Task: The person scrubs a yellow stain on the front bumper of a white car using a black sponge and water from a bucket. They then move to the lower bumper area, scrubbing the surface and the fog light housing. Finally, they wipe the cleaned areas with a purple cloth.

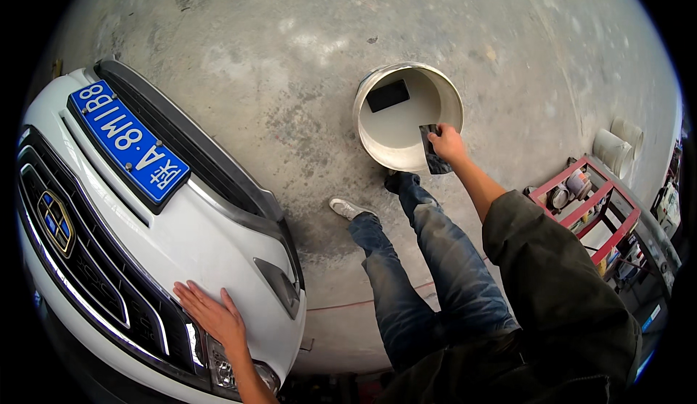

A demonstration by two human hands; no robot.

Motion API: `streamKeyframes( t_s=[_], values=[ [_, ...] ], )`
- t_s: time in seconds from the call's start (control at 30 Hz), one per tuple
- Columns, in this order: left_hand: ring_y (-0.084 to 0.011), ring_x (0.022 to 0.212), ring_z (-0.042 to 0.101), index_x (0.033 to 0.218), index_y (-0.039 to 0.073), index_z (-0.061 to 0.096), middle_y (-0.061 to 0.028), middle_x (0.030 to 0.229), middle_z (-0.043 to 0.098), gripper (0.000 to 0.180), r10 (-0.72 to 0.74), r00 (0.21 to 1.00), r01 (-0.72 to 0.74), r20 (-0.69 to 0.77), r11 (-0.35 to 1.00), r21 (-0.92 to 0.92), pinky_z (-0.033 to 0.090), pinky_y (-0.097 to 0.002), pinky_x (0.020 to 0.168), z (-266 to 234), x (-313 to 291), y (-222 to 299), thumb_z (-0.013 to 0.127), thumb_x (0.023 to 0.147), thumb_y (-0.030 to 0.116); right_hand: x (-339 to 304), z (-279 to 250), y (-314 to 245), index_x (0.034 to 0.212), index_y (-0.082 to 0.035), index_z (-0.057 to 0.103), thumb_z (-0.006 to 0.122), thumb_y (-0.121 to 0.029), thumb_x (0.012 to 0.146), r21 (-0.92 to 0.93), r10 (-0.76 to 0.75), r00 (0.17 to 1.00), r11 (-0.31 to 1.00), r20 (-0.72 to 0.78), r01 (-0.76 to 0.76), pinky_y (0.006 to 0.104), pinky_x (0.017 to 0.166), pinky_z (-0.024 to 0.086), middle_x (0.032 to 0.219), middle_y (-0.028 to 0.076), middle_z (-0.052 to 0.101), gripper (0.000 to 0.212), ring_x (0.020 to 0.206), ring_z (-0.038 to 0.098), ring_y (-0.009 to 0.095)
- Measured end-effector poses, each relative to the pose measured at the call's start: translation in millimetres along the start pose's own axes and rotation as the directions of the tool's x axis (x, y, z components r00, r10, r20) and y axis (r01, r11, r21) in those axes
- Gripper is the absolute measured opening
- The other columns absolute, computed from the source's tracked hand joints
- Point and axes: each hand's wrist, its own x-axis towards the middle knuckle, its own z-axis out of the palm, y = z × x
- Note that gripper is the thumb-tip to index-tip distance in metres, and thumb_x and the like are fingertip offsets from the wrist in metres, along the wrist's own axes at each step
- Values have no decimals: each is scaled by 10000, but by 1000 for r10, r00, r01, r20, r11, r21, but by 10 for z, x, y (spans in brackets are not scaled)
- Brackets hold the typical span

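My left hand point(212, 315) lies flat with fingers spread on the white front bumper point(218, 241) of a car, between the grille and the headlight. Away to the right, my right hand point(447, 143) pinches a thin dark sheet point(436, 158), perhaps sandpaper, which hangs over the near right rim of a round whitish bucket point(368, 132). Inside the bucket is cloudy, pale liquid. A black rectangular block point(388, 95) rests within it by the far left wall.
A blue licence plate point(131, 143) is bolted to the bumper. At the right stands a red metal frame cart point(608, 199) with cans on it, and pale buckets point(613, 150) sit beyond. The floor point(290, 48) is stained grey concrete. My feet stand between car and bucket.
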Motion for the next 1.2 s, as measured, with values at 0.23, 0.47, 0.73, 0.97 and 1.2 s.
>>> streamKeyframes(
  t_s=[0.23, 0.47, 0.73, 0.97, 1.2],
  values=[
    [-439, 1584, 129, 1611, -57, 196, -282, 1696, 154, 852, 26, 998, -22, -62, 997, 72, 117, -528, 1292, 80, 821, -277, 660, 979, 275, 313, -219, -1334, 1340, -18, 601, 671, -218, 956, -142, -668, 735, 744, -114, 654, 450, 1066, 480, 1387, 166, 604, 438, 1272, 562, 372],
    [-460, 1584, 107, 1593, -99, 200, -315, 1685, 150, 910, -8, 1000, 9, -2, 997, 83, 107, -553, 1281, 13, 825, -217, 681, 938, 311, 1072, 319, -2037, 1285, 13, 641, 518, -549, 1028, -509, -382, 755, 568, 532, 646, 510, 1112, 400, 1381, 205, 623, 631, 1349, 526, 346],
    [-461, 1579, 139, 1580, -106, 248, -312, 1679, 182, 854, 11, 999, -12, 34, 999, 33, 131, -542, 1279, 2, 885, -232, 666, 945, 283, 981, 561, -2011, 1038, -100, 780, 646, -436, 934, -541, -565, 724, 494, 396, 681, 462, 1035, 441, 1103, 136, 696, 376, 1169, 589, 318],
    [-441, 1573, 187, 1555, -104, 320, -306, 1664, 238, 836, 9, 1000, -9, 6, 1000, -24, 177, -527, 1274, 20, 787, -274, 660, 945, 355, 438, 318, -1723, 960, -56, 725, 696, -280, 825, -386, -764, 644, 605, -36, 697, 451, 1039, 451, 1140, 138, 671, 263, 1200, 550, 332],
    [-424, 1555, 257, 1551, -72, 360, -279, 1656, 292, 806, 118, 987, -100, 110, 982, -161, 199, -530, 1270, 237, -357, -312, 666, 939, 355, 55, 46, -832, 985, 47, 676, 644, -230, 921, 175, -208, 964, 968, 167, 178, 339, 684, 572, 907, 158, 742, 286, 737, 727, 224]
  ],
)
